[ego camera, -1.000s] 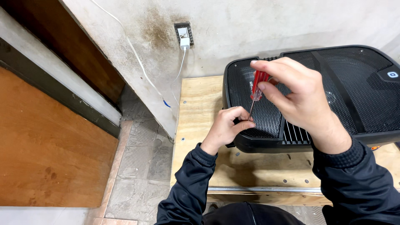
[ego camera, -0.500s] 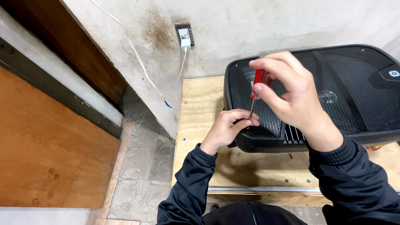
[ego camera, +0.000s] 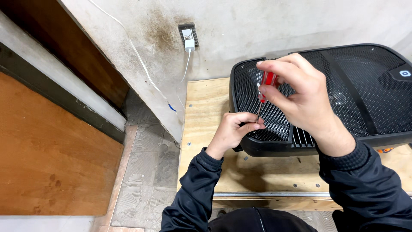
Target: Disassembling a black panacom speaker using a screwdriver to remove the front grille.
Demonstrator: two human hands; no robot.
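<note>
**Screwdriver set at the speaker's lower front corner**

Nearest the camera, two dark sleeves reach up over the plywood tabletop (ego camera: 206, 99). The left hand (ego camera: 234, 129) is curled against the lower left corner of the black speaker (ego camera: 343, 90), its thumb and forefinger pinched together around the tip of the screwdriver's metal shaft, right where it meets the mesh grille. Whether a screw sits under those fingertips cannot be told; they cover the spot.

Above it, the right hand (ego camera: 302, 103) is closed on the red-handled screwdriver (ego camera: 267, 83), gripping the handle with fingertips and thumb, the tool standing nearly upright and tilted slightly toward the speaker.

The speaker lies flat on the tabletop, grille up, pushed close to the grey wall. Beyond, a white plug sits in a wall socket (ego camera: 189, 36) with a thin white cable (ego camera: 141, 64) trailing down the wall.

Judged from this, the step in hand is seating the tip at a fastener on the grille corner. The next move calls for a steady turn from the right hand with the shaft held true by the left.
</note>
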